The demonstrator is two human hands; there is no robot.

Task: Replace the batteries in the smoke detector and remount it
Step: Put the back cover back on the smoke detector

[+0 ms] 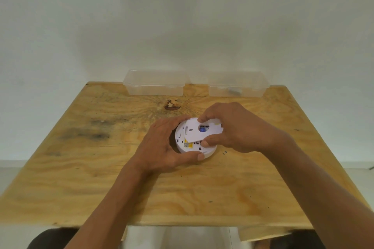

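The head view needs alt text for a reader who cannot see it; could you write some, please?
A person's left hand steadies a white smoke detector on a wooden table while the right hand grips its cover plate. Two clear plastic boxes stand at the far edge.

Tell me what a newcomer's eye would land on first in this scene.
First, the white smoke detector at the middle of the wooden table, gripped by the left hand while the right hand pinches its white mounting plate, tilted above it. Next, two clear plastic boxes at the table's far edge.
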